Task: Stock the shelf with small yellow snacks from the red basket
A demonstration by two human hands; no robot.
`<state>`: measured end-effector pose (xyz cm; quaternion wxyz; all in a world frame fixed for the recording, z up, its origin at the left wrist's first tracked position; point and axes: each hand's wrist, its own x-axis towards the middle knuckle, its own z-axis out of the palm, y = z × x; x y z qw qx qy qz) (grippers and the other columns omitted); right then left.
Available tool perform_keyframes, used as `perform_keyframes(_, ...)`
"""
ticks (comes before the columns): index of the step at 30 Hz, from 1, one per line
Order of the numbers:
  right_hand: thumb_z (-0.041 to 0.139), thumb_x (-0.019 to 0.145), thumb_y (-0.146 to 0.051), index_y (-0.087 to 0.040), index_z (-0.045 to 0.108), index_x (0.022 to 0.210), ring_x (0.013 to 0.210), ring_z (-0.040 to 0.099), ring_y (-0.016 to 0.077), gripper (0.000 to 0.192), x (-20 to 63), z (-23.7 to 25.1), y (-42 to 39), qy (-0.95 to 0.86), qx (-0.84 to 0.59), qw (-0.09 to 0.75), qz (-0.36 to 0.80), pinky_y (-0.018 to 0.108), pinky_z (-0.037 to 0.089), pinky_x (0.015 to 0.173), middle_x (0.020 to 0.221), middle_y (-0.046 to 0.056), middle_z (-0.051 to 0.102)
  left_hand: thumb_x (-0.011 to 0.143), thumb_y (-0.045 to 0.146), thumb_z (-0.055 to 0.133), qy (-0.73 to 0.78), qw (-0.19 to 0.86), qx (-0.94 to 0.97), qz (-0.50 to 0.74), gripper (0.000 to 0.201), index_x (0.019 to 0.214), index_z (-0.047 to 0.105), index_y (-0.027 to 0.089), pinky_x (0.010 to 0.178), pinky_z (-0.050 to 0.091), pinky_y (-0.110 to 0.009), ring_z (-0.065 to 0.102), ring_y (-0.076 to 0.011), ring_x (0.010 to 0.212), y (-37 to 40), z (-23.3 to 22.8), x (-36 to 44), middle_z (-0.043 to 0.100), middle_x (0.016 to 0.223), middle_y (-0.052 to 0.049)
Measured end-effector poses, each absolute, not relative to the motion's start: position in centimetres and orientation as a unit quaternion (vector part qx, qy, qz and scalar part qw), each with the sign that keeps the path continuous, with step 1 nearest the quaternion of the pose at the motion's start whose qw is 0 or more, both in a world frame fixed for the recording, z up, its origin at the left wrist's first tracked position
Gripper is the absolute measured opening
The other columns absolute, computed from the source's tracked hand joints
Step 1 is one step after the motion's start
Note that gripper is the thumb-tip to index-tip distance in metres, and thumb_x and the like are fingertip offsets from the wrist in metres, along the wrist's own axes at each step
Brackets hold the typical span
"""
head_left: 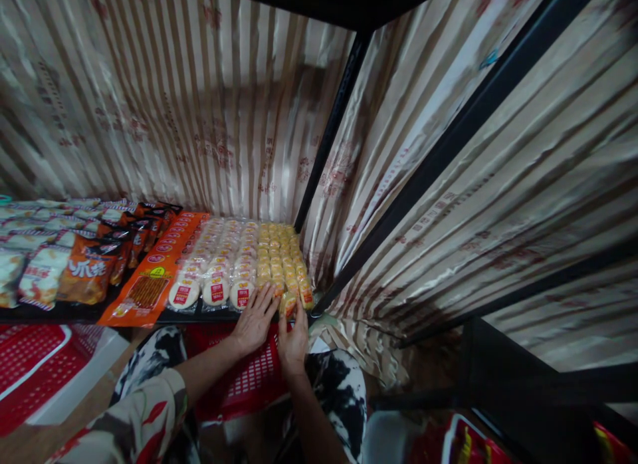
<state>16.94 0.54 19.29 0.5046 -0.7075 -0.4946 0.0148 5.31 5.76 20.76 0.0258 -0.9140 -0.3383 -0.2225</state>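
My left hand [255, 319] lies flat, fingers spread, on the front edge of a low black shelf [209, 315], touching rows of small yellow snack packets [279, 254]. My right hand [293, 341] pinches one yellow snack packet [289, 303] at the front of those rows. Left of them lie rows of round white rice crackers [219, 271] in clear wrap.
An orange snack bag [154, 278] and several more snack bags [74, 264] fill the shelf's left side. A red plastic basket [244, 377] sits under my hands, another red basket [30, 364] at left. Striped cloth [448, 185] and black frame posts [329, 131] close in the shelf.
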Motion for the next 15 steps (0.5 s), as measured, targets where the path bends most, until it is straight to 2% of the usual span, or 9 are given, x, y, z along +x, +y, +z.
perform_keyframes(9,0.043,0.087,-0.037,-0.011,0.042,0.132,0.112,0.049,0.0259,0.052,16.4,19.7,-0.1,-0.491,-0.726,0.481,0.015,0.041,0.04,0.095,0.126,0.016,0.053,0.075,0.007,0.044,-0.354,0.015,-0.91,-0.214,0.064,0.138,0.034,0.012,0.111,0.016,-0.05,0.006,-0.0267,0.14,4.6,20.5,4.4,0.02,0.15,-0.015)
perform_keyframes(15,0.044,0.087,-0.038,-0.01,0.042,0.132,0.111,0.05,0.0258,0.053,16.2,19.9,0.0,-0.489,-0.729,0.479,0.024,0.041,0.04,0.094,0.125,0.017,0.054,0.078,0.011,0.046,-0.361,0.013,-0.909,-0.206,0.058,0.135,0.039,0.01,0.111,0.016,-0.049,0.008,-0.0272,0.14,3.9,19.5,3.9,0.024,0.149,-0.016)
